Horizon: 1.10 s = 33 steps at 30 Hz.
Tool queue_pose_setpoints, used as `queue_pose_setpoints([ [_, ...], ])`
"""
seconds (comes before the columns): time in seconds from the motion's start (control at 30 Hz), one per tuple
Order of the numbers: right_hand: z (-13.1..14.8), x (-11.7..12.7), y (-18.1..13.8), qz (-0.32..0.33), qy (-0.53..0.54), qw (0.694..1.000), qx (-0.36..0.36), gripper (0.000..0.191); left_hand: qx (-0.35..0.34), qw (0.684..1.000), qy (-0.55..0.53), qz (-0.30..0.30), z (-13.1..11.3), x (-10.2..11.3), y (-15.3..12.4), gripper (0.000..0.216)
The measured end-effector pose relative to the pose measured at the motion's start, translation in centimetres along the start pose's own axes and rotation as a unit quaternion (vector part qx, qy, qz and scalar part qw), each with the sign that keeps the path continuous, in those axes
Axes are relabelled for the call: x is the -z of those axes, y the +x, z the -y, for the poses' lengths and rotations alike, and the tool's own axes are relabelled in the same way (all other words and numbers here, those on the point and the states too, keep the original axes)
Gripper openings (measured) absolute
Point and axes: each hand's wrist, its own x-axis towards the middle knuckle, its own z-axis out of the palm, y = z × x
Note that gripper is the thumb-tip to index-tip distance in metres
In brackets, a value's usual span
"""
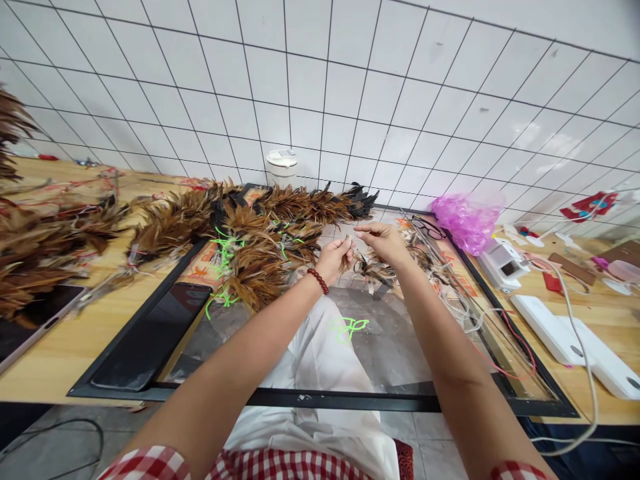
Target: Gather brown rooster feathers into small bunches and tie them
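Observation:
My left hand, with a red bead bracelet at the wrist, is closed on a small bunch of brown feathers. My right hand pinches something thin just above and to the right of it; what it holds is too small to name. Both hands hover over a black-framed glass panel on the wooden table. A heap of brown feather bundles tied with green cord lies on the panel right beside my left hand. More loose feathers lie under my right hand.
More feather bundles cover the table's left side beside a tablet. A dark phone lies on the panel. A white cup stands at the tiled wall. At right are a pink plastic bag, glasses, white devices and cables.

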Motion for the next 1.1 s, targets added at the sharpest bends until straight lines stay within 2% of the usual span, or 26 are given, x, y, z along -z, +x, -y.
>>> queue_pose_setpoints([
  [0.2, 0.11, -0.28, -0.07, 0.024, -0.027, 0.999, 0.011, 0.021, -0.011, 1.0, -0.007, -0.012, 0.02, 0.02, 0.05, 0.02],
  [0.4, 0.19, -0.01, -0.26, 0.025, 0.019, 0.998, -0.058, 0.037, -0.005, 1.0, -0.006, -0.01, 0.03, 0.08, 0.08, 0.02],
  [0.47, 0.16, 0.01, -0.35, 0.036, 0.051, 0.995, -0.081, 0.046, 0.001, 1.0, -0.005, 0.006, 0.08, 0.13, 0.05, 0.02],
  [0.6, -0.11, -0.21, -0.42, 0.089, 0.133, 0.982, -0.101, 0.055, 0.025, 0.997, -0.012, 0.075, 0.1, 0.16, -0.22, 0.019],
  [0.73, -0.31, -0.23, -0.44, 0.141, 0.198, 0.962, -0.124, 0.052, 0.048, 0.991, -0.031, 0.118, -0.08, 0.07, -0.55, 0.021],
  [0.9, -0.42, 0.0, -0.62, 0.167, 0.259, 0.942, -0.134, 0.048, 0.068, 0.987, -0.059, 0.13, -0.43, -0.12, -0.81, 0.021],
  [1.0, -0.51, -0.09, -0.65, 0.167, 0.258, 0.941, -0.139, 0.044, 0.07, 0.99, -0.054, 0.113, -0.5, -0.29, -0.91, 0.022],
  [1.1, -0.62, -0.32, -0.46, 0.138, 0.229, 0.954, -0.136, 0.039, 0.062, 0.993, -0.035, 0.1, -0.25, -0.4, -0.82, 0.02],
])
